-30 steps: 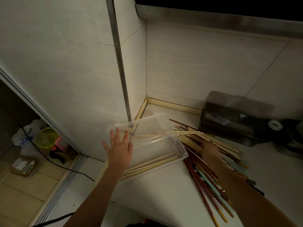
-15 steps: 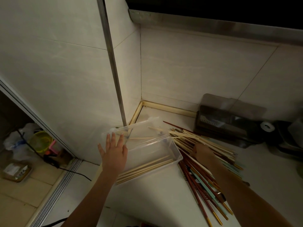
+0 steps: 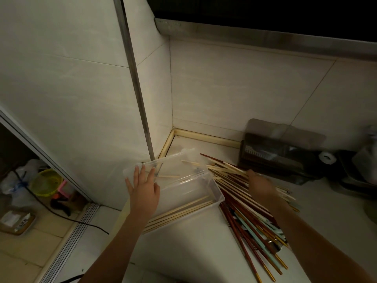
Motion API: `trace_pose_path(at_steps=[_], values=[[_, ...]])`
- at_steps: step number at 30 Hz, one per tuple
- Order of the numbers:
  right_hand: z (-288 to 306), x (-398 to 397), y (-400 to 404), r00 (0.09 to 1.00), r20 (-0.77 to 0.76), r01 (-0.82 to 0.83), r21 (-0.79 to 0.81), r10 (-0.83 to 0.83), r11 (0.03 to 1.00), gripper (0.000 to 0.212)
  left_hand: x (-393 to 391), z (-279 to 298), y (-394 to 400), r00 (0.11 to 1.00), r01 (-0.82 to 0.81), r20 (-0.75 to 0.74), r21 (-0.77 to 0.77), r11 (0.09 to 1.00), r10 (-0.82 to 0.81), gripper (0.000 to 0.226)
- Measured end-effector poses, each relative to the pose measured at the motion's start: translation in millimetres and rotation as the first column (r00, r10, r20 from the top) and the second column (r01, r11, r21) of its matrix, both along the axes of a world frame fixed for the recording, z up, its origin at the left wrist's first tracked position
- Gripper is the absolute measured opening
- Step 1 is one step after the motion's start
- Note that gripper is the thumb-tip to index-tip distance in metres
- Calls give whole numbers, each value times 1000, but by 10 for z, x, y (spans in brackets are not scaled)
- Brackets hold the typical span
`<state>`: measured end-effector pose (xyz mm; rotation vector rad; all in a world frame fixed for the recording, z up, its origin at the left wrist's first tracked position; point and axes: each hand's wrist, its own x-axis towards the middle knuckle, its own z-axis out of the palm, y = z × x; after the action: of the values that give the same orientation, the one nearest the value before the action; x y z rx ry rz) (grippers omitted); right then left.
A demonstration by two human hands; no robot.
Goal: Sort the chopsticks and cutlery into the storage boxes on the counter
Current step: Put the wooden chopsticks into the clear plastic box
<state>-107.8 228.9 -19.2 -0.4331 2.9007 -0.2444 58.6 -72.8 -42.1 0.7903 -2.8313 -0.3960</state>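
A clear plastic storage box point(image 3: 219, 196) lies on the counter corner with a few pale wooden chopsticks point(image 3: 183, 210) along its near side; its clear lid point(image 3: 173, 162) stands open behind it. My left hand point(image 3: 143, 188) rests flat, fingers straight, on the box's left end. To the right spreads a pile of chopsticks point(image 3: 251, 217): dark red, pale wood, light blue, some gold-tipped. My right hand point(image 3: 261, 183) lies on the pile's far part with its fingers among pale chopsticks; its grip is hidden from me.
A dark smoked-plastic box point(image 3: 281, 158) stands against the tiled back wall, a small white roll point(image 3: 327, 157) beside it. The counter edge drops off left to a floor with a yellow basket point(image 3: 46, 181) and a black cable point(image 3: 61, 213).
My right hand slid a little farther back along the pile. My left hand stays on the clear box. The view shifted slightly.
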Motion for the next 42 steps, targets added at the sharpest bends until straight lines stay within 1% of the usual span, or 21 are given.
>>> trace_pose_path(at_steps=[3, 4, 5, 6, 8, 10, 13, 15, 17, 20, 24, 26, 29, 32, 34, 35, 37, 38, 39, 40, 42], values=[[87, 27, 2, 988, -153, -13, -60, 3, 998, 16, -149, 46, 128, 975, 123, -190, 23, 992, -117, 43], [114, 43, -4, 986, -164, -42, -80, 29, 996, 15, -213, 98, 205, 956, 161, -263, 94, 982, -131, 40], [136, 61, -21, 983, -168, -90, -102, 72, 991, 13, -279, 191, 300, 938, 194, -328, 238, 952, -109, 39], [167, 90, -53, 979, -160, -148, -122, 127, 982, 12, -338, 305, 399, 926, 219, -373, 423, 879, -52, 38], [239, 169, -154, 957, -147, -270, -156, 249, 950, 13, -480, 490, 567, 931, 245, -361, 734, 634, 59, 36], [307, 247, -284, 921, -173, -374, -152, 348, 915, 19, -604, 597, 668, 949, 259, -313, 856, 447, 50, 28], [378, 325, -471, 851, -259, -504, -164, 456, 848, 28, -638, 626, 737, 972, 233, -211, 930, 285, -105, 26], [383, 342, -555, 823, -266, -553, -173, 502, 815, 34, -586, 602, 733, 974, 208, -168, 931, 299, -155, 23], [360, 378, -633, 801, -234, -592, -180, 550, 785, 37, -521, 572, 677, 976, 208, -177, 924, 320, -123, 14], [316, 456, -747, 786, -149, -619, -218, 601, 755, 36, -412, 533, 501, 983, 184, -168, 935, 304, -78, 13], [306, 344, -718, 824, 25, -532, -308, 566, 789, 22, -198, 495, 152, 994, 107, -110, 959, 264, 0, 11], [287, 264, -695, 822, 125, -466, -414, 556, 782, 15, -96, 490, -30, 995, 70, -88, 959, 274, 52, 11], [293, 270, -850, 808, 172, -431, -479, 563, 765, 14, -8, 504, -184, 994, 38, -63, 961, 275, 85, 7], [289, 383, -1099, 729, 220, -513, -450, 648, 731, 13, -6, 522, -208, 994, 31, -62, 950, 310, 92, 4], [275, 477, -1239, 679, 267, -521, -483, 684, 704, 9, -17, 531, -225, 967, 16, -98, 946, 325, 237, 8], [255, 506, -1291, 684, 264, -511, -491, 680, 705, 7, -19, 536, -229, 937, 18, -113, 961, 276, 332, 14], [218, 558, -1355, 734, 251, -481, -464, 631, 744, 7, 3, 538, -207, 877, 90, -122, 992, 91, 464, 20], [212, 594, -1375, 744, 262, -440, -500, 615, 746, 8, 25, 538, -164, 883, 128, -128, 991, 32, 452, 22], [194, 631, -1396, 739, 281, -382, -575, 613, 724, 9, 51, 518, -114, 918, 138, -142, 990, 37, 369, 26], [197, 684, -1418, 734, 300, -306, -655, 610, 691, 12, 83, 518, -47, 962, 133, -148, 988, 82, 227, 29], [201, 773, -1467, 742, 341, -129, -772, 577, 622, 17, 104, 564, 76, 991, 137, -136, 975, 174, -14, 25]])
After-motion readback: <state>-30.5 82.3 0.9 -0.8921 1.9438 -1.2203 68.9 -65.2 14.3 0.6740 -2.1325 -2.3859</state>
